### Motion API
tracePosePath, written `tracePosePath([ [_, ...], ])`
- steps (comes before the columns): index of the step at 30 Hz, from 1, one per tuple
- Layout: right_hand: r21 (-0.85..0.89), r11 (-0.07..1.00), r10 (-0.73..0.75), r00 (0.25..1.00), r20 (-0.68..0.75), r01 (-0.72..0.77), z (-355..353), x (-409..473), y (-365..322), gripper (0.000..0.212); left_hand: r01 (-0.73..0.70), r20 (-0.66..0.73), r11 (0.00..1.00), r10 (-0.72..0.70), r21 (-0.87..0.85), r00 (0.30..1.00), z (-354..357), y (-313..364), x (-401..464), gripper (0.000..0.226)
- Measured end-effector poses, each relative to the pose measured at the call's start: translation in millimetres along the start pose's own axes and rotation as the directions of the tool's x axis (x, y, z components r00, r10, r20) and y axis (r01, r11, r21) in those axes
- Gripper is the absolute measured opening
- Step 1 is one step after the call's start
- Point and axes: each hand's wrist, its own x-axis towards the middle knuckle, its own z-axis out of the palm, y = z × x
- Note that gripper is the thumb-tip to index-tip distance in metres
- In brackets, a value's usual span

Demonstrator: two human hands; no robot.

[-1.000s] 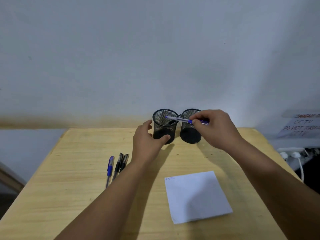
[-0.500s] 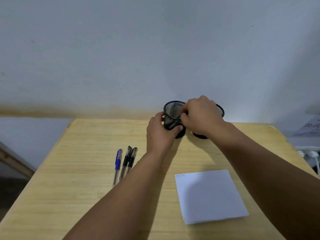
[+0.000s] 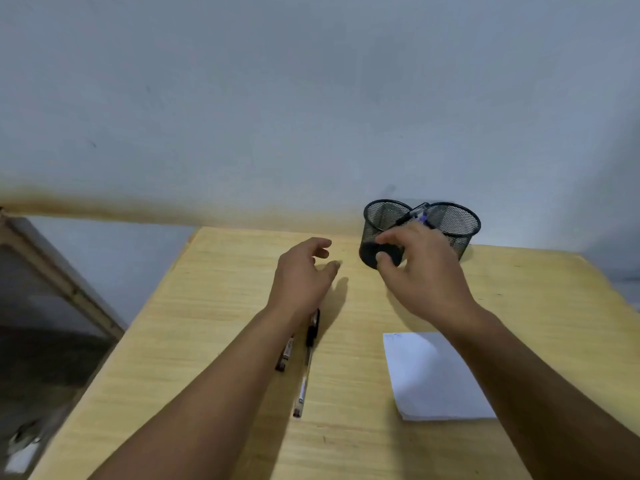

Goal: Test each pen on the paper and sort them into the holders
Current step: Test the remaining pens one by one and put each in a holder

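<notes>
White paper (image 3: 436, 375): lies nearest on the desk (image 3: 207, 306), faint marks at its top corner.
Untested pens (image 3: 306, 362): two show on the desk, partly under the left forearm.
Left hand (image 3: 301, 271): off the holder it steadied a second ago, fingers loose, holding nothing.
Right hand (image 3: 420, 268): has let go of the pen, fingers relaxed and empty.
Blue pen (image 3: 414, 214): now leans in the left holder (image 3: 379, 216), just beyond the right hand.
Right holder (image 3: 457, 221): touching the left holder.
Meaning: one pen sorted; next pen due.

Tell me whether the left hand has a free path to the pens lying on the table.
Probably yes: the left hand is open and holds nothing, and the pens lie just under its forearm with nothing on them.
</notes>
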Motion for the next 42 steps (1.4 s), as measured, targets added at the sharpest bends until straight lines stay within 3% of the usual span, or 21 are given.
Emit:
tracePosePath([
  [3,0.109,0.993,0.033,0.984,0.173,-0.052,20.4,-26.2,-25.7,0.02,-0.013,0.055,0.996,0.009,0.088,0.998,-30.3,-19.1,-9.6,0.027],
  [8,0.144,0.988,0.006,0.934,0.356,-0.061,53.7,-58.3,-71.2,0.02,-0.11,0.247,0.948,0.035,0.298,0.968,-71.7,-47.0,-10.0,0.039],
  [12,0.015,1.0,0.0,0.918,0.396,-0.006,78.4,-65.0,-92.4,0.025,-0.221,0.308,0.852,0.074,0.475,0.949,-84.4,-63.4,-8.5,0.039],
  [15,-0.137,0.988,-0.015,0.939,0.344,0.066,86.4,-66.5,-103.3,0.029,-0.305,0.366,0.753,0.091,0.583,0.926,-88.1,-69.5,-10.2,0.042],
  [21,-0.278,0.96,0.049,0.951,0.306,0.04,95.0,-65.6,-115.6,0.035,-0.402,0.358,0.666,0.212,0.628,0.909,-88.3,-77.7,-14.8,0.036],
  [26,-0.317,0.948,0.103,0.942,0.319,0.004,99.8,-67.6,-124.6,0.028,-0.382,0.3,0.694,0.244,0.61,0.922,-93.5,-86.3,-20.4,0.029],
  [32,-0.08,0.99,0.139,0.92,0.368,-0.118,82.7,-73.6,-125.6,0.018,-0.348,0.263,0.732,0.234,0.586,0.936,-114.1,-92.5,-36.4,0.03],
  [36,0.096,0.976,0.142,0.905,0.4,-0.195,53.7,-85.6,-108.4,0.007,-0.424,0.251,0.718,0.342,0.552,0.906,-118.4,-89.7,-52.4,0.029],
  [42,0.106,0.977,0.121,0.887,0.445,-0.186,8.4,-103.3,-68.5,0.005,-0.505,0.209,0.748,0.462,0.431,0.862,-91.8,-47.5,-75.5,0.022],
])
